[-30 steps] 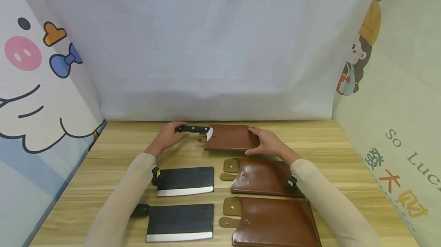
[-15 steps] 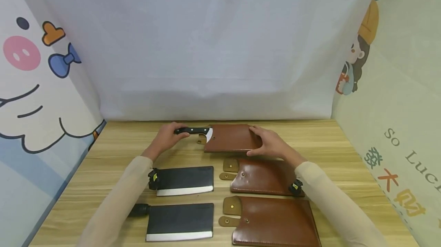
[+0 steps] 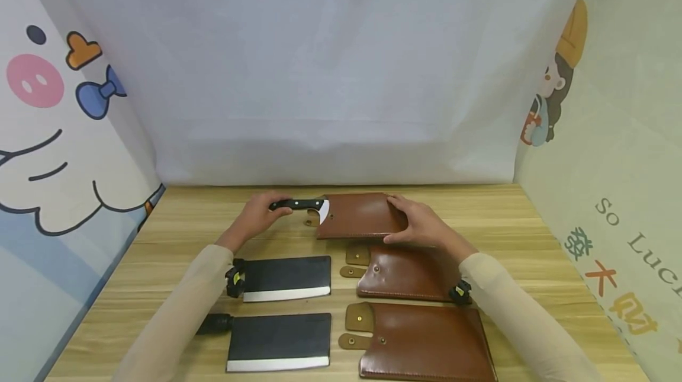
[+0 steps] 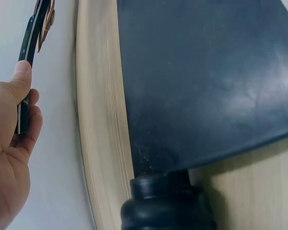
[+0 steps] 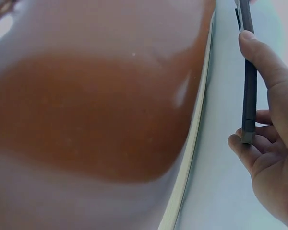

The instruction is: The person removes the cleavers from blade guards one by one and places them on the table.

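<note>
At the far side of the table, a cleaver (image 3: 307, 204) has its blade inside a brown leather sheath (image 3: 362, 216); only the black riveted handle and a sliver of bright metal show. My left hand (image 3: 257, 214) pinches the handle's end between thumb and fingers, as the left wrist view confirms on the black handle (image 4: 23, 112). At the other end, my right hand (image 3: 421, 222) grips the sheath's closed end. Seen edge-on in the right wrist view, the sheath (image 5: 249, 91) lies between thumb and fingers. Its snap strap (image 3: 311, 218) hangs partly hidden behind the handle.
Two more dark cleavers with bright edges lie nearer on the left, the middle cleaver (image 3: 288, 275) and the front cleaver (image 3: 279, 340). To their right lie two brown sheaths, the middle sheath (image 3: 410, 275) and the front sheath (image 3: 426, 340). A white curtain (image 3: 335, 74) stands behind the wooden table (image 3: 144, 252).
Both hands have brought the sheathed cleaver slightly nearer to me. My right hand has shifted a little to the right on the sheath; both grips are kept.
</note>
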`<state>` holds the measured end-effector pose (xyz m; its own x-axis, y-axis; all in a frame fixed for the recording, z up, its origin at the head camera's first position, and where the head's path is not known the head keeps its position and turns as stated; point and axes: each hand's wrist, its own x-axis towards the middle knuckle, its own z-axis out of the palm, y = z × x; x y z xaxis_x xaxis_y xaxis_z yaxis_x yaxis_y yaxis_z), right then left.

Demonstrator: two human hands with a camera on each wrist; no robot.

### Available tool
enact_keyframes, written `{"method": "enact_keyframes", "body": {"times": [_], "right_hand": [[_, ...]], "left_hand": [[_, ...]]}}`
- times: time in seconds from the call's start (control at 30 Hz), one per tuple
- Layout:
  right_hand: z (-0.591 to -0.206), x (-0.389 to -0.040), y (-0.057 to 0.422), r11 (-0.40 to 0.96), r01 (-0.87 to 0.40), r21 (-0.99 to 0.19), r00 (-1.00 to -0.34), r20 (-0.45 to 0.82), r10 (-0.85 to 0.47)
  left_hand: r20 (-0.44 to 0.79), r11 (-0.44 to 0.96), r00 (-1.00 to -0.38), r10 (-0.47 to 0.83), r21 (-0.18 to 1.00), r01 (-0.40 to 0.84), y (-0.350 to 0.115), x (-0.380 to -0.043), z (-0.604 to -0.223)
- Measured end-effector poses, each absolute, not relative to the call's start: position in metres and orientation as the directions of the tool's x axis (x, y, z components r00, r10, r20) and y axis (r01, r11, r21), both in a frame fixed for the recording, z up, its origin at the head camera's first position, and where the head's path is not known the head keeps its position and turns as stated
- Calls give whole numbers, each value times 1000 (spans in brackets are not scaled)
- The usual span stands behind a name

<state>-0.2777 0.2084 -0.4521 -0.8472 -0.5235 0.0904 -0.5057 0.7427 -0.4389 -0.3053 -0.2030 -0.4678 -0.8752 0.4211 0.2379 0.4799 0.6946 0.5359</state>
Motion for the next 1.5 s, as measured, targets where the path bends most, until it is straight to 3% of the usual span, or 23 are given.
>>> {"method": "enact_keyframes", "body": {"times": [1.5], "right_hand": [[-453, -273, 226, 737, -476, -480, -864, 100, -493]], "left_hand": [[253, 727, -894, 369, 521, 447, -225, -294, -471]]}}
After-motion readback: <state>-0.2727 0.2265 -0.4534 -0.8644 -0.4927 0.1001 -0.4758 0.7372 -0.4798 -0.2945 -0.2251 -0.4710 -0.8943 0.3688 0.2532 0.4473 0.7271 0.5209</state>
